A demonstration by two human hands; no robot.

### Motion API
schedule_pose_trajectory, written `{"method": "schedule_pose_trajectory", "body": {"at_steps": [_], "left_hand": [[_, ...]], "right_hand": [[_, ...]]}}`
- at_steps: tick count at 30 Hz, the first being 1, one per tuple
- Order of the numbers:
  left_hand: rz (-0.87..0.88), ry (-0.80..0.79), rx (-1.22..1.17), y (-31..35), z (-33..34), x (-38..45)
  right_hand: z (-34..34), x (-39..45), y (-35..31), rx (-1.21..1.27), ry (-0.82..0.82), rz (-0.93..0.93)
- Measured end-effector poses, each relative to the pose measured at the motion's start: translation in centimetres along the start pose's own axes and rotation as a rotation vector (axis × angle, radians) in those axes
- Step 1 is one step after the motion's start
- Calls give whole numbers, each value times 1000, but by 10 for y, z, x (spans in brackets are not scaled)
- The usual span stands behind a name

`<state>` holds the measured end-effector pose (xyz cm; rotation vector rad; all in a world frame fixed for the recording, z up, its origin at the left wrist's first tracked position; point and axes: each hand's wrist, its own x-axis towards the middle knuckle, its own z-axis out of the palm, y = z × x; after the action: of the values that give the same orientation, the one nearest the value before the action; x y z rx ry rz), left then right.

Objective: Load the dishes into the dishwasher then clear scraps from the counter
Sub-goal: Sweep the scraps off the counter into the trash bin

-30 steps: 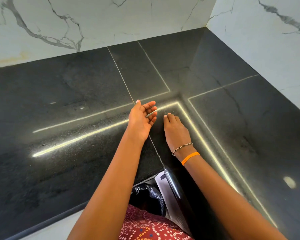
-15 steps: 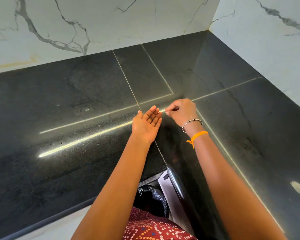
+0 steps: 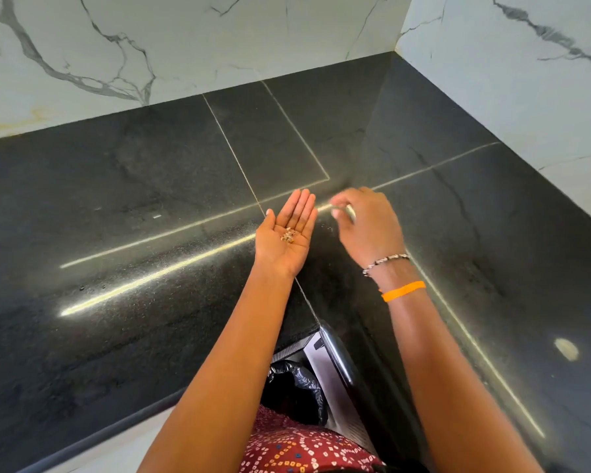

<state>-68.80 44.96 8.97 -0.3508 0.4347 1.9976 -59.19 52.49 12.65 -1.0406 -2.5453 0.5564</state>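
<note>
Left hand (image 3: 289,233) lay flat, palm up, fingers together, cradling pale crumb scraps (image 3: 288,235) above the black stone counter (image 3: 116,199). Right hand (image 3: 365,221) beside it was blurred, fingers curled; pinch unclear. Best kept palm level.

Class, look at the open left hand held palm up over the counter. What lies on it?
A small heap of pale scraps lies on the left hand. The counter under the hand is hidden.

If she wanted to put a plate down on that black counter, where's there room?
Bare counter lies left of the left hand, up to the marble wall, and right of the right hand. It is crowded only where both hands meet over the scraps.
</note>
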Motion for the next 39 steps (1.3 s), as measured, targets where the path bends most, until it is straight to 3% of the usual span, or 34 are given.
{"method": "schedule_pose_trajectory", "body": {"at_steps": [3,5,9,12,14,18,22,27,35,37,39], "left_hand": [[24,49,12,6,-5,2],[38,52,29,12,-7,4],[68,51,14,22,-9,5],[70,53,16,23,-9,5],[66,58,29,25,-9,5],[79,73,44,32,-7,6],[78,78,34,32,-6,7],[37,88,66,25,-6,7],[26,100,112,21,-2,-2],[31,93,111,21,-2,-8],[35,91,116,21,-1,-15]], "right_hand": [[18,-15,44,-328,-250,271],[39,-30,54,-367,-314,353],[73,-25,39,-349,-259,205],[81,-7,29,-387,-335,80],[80,3,29,-265,-395,31],[65,15,35,176,-214,151],[67,10,34,11,-229,18],[72,-13,11,-307,-105,-220],[56,30,-9,-466,-276,-123],[58,34,-7,-418,-252,-78],[55,39,4,-246,-240,80]]}}
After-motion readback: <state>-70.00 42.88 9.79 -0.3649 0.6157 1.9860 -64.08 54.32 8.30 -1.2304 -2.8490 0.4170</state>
